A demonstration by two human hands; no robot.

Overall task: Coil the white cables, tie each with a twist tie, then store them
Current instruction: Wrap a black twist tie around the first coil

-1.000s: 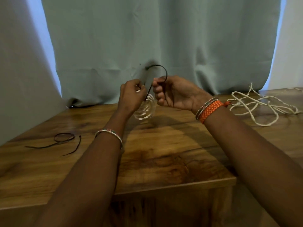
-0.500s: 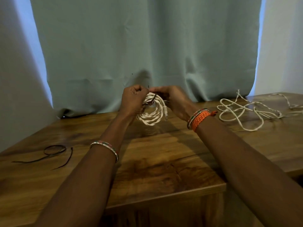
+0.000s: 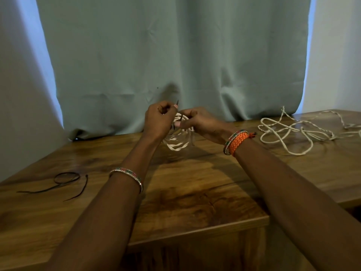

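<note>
Currently white coiled cable (image 3: 178, 140), braided, looped round, dark twist tie (image 3: 180, 118) across

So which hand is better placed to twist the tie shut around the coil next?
Probably the left hand: it pinches the dark twist tie end above the coiled white cable, while the right hand holds the coil itself.
</note>
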